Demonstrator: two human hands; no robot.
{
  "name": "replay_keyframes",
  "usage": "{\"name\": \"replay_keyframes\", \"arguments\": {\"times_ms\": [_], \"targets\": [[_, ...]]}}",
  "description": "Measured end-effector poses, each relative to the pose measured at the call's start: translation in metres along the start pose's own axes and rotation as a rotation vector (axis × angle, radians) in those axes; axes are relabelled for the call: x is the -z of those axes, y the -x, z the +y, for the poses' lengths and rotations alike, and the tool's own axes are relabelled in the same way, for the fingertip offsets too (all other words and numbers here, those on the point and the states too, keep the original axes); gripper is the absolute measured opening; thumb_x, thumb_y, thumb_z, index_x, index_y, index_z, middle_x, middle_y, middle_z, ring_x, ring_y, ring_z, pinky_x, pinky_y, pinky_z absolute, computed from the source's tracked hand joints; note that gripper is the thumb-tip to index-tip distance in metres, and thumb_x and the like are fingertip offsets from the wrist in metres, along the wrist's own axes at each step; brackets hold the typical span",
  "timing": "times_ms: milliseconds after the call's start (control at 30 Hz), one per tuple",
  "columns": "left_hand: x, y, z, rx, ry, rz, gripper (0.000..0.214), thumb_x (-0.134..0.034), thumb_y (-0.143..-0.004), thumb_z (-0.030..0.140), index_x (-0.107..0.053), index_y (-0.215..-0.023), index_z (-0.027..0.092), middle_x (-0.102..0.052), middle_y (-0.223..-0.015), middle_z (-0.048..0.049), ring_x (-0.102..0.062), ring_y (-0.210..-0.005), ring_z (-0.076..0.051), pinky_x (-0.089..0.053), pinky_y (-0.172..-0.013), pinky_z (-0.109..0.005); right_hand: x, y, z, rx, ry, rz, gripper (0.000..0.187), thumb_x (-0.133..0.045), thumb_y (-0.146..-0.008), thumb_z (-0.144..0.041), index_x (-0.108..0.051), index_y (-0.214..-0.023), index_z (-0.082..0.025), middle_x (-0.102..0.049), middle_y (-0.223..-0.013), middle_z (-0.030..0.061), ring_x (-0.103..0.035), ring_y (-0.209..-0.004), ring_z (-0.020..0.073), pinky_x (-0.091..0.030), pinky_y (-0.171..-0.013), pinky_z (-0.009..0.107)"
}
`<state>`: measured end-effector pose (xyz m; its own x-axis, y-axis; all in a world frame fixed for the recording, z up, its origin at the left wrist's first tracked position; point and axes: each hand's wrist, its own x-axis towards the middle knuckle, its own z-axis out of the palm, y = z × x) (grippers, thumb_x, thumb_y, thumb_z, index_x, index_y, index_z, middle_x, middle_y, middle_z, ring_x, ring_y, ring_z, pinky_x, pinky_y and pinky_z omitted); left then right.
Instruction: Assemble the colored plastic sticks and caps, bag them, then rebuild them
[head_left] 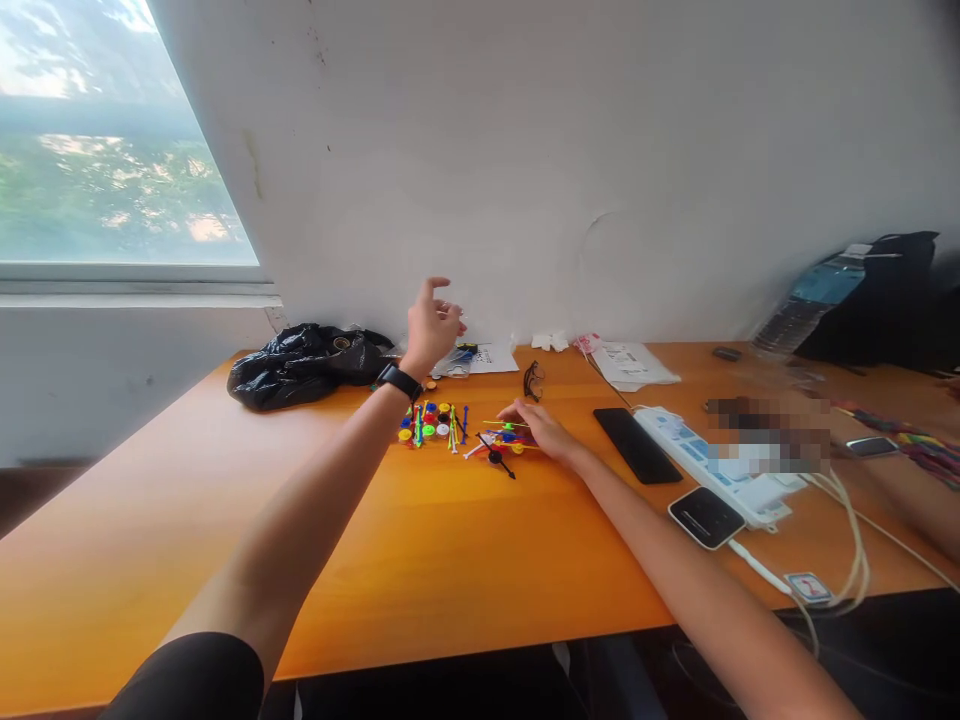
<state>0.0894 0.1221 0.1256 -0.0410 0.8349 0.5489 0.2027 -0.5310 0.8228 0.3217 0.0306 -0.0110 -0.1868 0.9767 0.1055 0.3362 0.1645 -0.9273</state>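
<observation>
My left hand (433,328), with a black watch on its wrist, is raised beyond the coloured pieces, close to the wall. Its index finger sticks out and the other fingers curl in; something clear glints at them, too small to name. Just below is a clear plastic bag (453,364). My right hand (546,432) rests low beside a loose heap of plastic sticks and discs (507,434), fingers stretched along its edge and partly hidden. A black pointed spinner arrow (496,457) lies at the heap's near side. Left of the heap, coloured discs (430,430) and thin sticks (454,430) lie grouped.
A black plastic bag (307,365) sits back left. Glasses (533,380) and papers (634,364) lie behind. To the right are a black phone (636,445), a white power strip (694,462), a small device (706,517), cables and a water bottle (814,295). Another person's arm (885,480) reaches in.
</observation>
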Motion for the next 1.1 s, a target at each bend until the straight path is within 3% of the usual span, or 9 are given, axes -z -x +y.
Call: {"name": "replay_keyframes", "arguments": {"times_ms": [100, 167, 267, 367, 433, 567, 700, 900, 1100], "targets": [[0.008, -0.02, -0.034, 0.176, 0.016, 0.065, 0.028, -0.055, -0.093, 0.014, -0.063, -0.12, 0.016, -0.071, -0.105, -0.0088, -0.075, -0.079, -0.014, -0.06, -0.08, -0.029, -0.004, 0.007, -0.009, 0.267, 0.293, 0.043, 0.052, -0.044, -0.106, -0.063, -0.075, -0.101, -0.021, -0.071, -0.111, 0.0111, -0.066, -0.109, 0.0256, -0.051, -0.101, 0.041], [0.016, -0.03, -0.054, 0.261, -0.157, 0.04, 0.032, -0.052, -0.094, 0.016, -0.063, -0.124, 0.016, -0.072, -0.117, -0.0119, -0.076, -0.092, -0.017, -0.059, -0.089, -0.031, -0.006, 0.012, -0.017, 0.367, 0.431, 0.052, 0.044, -0.048, -0.106, -0.057, -0.075, -0.107, -0.022, -0.07, -0.112, 0.012, -0.064, -0.111, 0.0271, -0.049, -0.103, 0.043], [0.03, -0.036, -0.077, 0.342, -0.402, -0.057, 0.03, -0.065, -0.088, 0.024, -0.067, -0.117, 0.016, -0.073, -0.118, -0.0156, -0.069, -0.117, -0.03, -0.053, -0.102, -0.043, -0.009, 0.018, -0.025, 0.406, 0.537, 0.005, 0.041, -0.06, -0.101, -0.056, -0.073, -0.123, -0.024, -0.069, -0.123, 0.0134, -0.061, -0.12, 0.0301, -0.048, -0.107, 0.046], [0.043, -0.033, -0.088, 0.384, -0.559, -0.094, 0.036, -0.081, -0.072, 0.033, -0.071, -0.102, 0.015, -0.07, -0.121, -0.0238, -0.046, -0.139, -0.05, -0.038, -0.112, -0.063, -0.014, 0.024, -0.028, 0.389, 0.631, -0.122, 0.061, -0.073, -0.09, -0.063, -0.067, -0.14, -0.029, -0.062, -0.142, 0.0135, -0.055, -0.132, 0.0342, -0.045, -0.114, 0.05], [0.047, -0.027, -0.089, 0.38, -0.749, -0.149, 0.047, -0.083, -0.07, 0.04, -0.071, -0.108, 0.016, -0.065, -0.131, -0.0265, -0.037, -0.142, -0.055, -0.033, -0.111, -0.068, -0.018, 0.027, -0.028, 0.361, 0.685, -0.177, 0.072, -0.077, -0.086, -0.065, -0.062, -0.148, -0.032, -0.057, -0.151, 0.0131, -0.052, -0.137, 0.0364, -0.043, -0.116, 0.052], [0.046, -0.009, -0.085, 0.208, -1.029, -0.287, 0.054, -0.068, -0.085, 0.05, -0.067, -0.129, 0.019, -0.059, -0.142, -0.0229, -0.041, -0.136, -0.051, -0.038, -0.106, -0.063, -0.02, 0.028, -0.028, 0.353, 0.725, -0.183, 0.052, -0.068, -0.097, -0.05, -0.064, -0.145, -0.032, -0.063, -0.143, 0.0119, -0.056, -0.131, 0.0338, -0.045, -0.112, 0.051], [0.037, 0.022, -0.077, -0.043, -0.936, -0.263, 0.049, -0.061, -0.093, 0.046, -0.066, -0.134, 0.02, -0.062, -0.142, -0.0176, -0.043, -0.132, -0.046, -0.042, -0.104, -0.058, -0.014, 0.025, -0.027, 0.353, 0.734, -0.158, 0.028, -0.059, -0.102, -0.036, -0.072, -0.126, -0.027, -0.069, -0.125, 0.0111, -0.062, -0.118, 0.0293, -0.049, -0.105, 0.045], [0.027, 0.101, -0.063, -0.423, -0.703, -0.523, 0.033, -0.059, -0.1, 0.036, -0.07, -0.128, 0.023, -0.071, -0.132, -0.0106, -0.053, -0.128, -0.034, -0.043, -0.111, -0.049, 0.002, 0.02, -0.023, 0.343, 0.801, -0.102, 0.016, -0.063, -0.096, -0.028, -0.071, -0.109, -0.024, -0.07, -0.111, 0.0104, -0.064, -0.104, 0.0273, -0.05, -0.091, 0.039], [0.028, 0.159, -0.061, -0.537, -0.735, -0.666, 0.032, -0.056, -0.104, 0.04, -0.067, -0.132, 0.027, -0.065, -0.142, -0.0106, -0.044, -0.144, -0.036, -0.04, -0.115, -0.055, 0.027, 0.025, -0.036, 0.243, 0.986, -0.074, 0.011, -0.07, -0.082, -0.021, -0.072, -0.093, -0.024, -0.072, -0.095, 0.0081, -0.065, -0.089, 0.0268, -0.044, -0.084, 0.038]]}}
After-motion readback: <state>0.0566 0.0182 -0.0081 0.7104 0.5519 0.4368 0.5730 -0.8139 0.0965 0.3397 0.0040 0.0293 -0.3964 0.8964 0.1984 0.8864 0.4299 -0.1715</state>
